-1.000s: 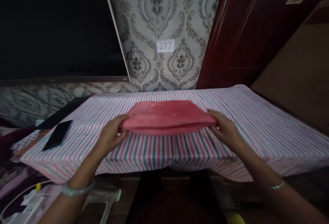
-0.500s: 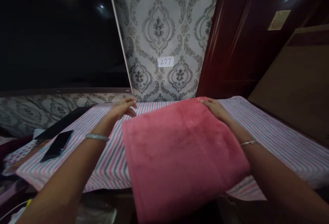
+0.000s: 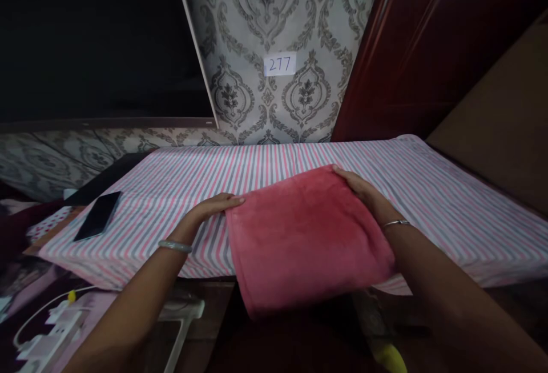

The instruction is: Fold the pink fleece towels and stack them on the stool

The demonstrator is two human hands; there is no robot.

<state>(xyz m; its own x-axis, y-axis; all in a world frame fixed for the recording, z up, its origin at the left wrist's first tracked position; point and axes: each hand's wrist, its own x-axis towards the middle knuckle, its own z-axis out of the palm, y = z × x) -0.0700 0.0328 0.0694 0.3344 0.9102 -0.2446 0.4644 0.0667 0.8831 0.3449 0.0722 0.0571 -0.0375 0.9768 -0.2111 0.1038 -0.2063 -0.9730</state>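
A pink towel (image 3: 308, 241), apparently folded, is held up between my hands at the front edge of the striped cloth (image 3: 205, 173). My left hand (image 3: 220, 203) grips its upper left corner, thumb on top and the other fingers hidden behind. At the upper right corner, my right hand (image 3: 359, 185) is closed on the towel, its fingers mostly behind the fabric. The towel's lower part hangs down past the table edge, tilted with its right side higher along the top.
A black phone (image 3: 98, 216) lies on the cloth at the left. Behind stands a large dark screen (image 3: 98, 41); a paper label (image 3: 279, 64) reads 277 on the wall. A brown panel (image 3: 505, 116) rises at the right. Lower left is a white power strip (image 3: 53, 336).
My left hand has come down to the towel's left corner and taken hold of it. The towel appears smaller and higher at its lower edge. The view has tilted downward.
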